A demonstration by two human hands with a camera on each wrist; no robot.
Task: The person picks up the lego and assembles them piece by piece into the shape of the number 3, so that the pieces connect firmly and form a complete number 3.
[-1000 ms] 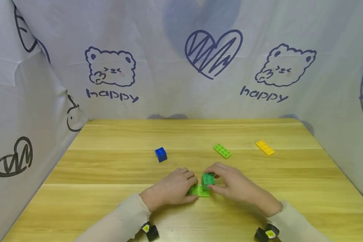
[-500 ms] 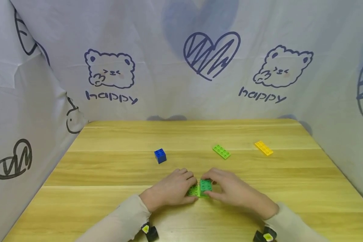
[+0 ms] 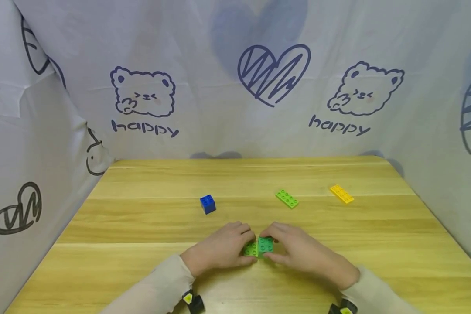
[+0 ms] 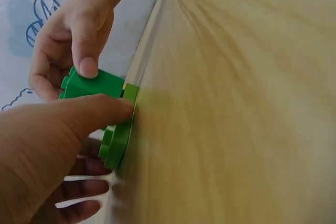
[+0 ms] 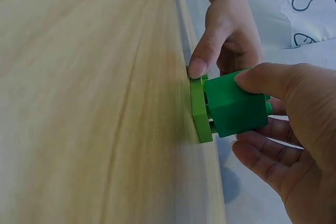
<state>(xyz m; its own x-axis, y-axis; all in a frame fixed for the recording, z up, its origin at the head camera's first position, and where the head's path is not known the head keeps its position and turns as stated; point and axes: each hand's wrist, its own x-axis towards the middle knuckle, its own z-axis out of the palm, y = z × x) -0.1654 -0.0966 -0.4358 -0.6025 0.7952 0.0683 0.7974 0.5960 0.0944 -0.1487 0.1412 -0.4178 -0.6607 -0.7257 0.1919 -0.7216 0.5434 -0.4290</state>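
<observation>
My left hand (image 3: 227,245) grips a flat lime-green building plate (image 3: 250,249) by its edges and keeps it on the table. A darker green studded block (image 3: 265,245) is pinched between thumb and fingers of my right hand (image 3: 298,248). This block sits over the right half of the plate, studs up. In the right wrist view the block (image 5: 236,103) tilts slightly against the plate (image 5: 199,109), and some plate studs show in a thin gap between them. The left wrist view shows the left thumb on the plate's side (image 4: 122,135).
Farther back on the wooden table (image 3: 141,226) stand a blue block (image 3: 208,204), another lime-green plate (image 3: 287,199) and a yellow plate (image 3: 342,194). A white printed cloth (image 3: 204,96) hangs behind the table and along its sides.
My right hand has brought the green block left and down from above the plate's right end onto its right half. The left hand has stayed on the plate.
</observation>
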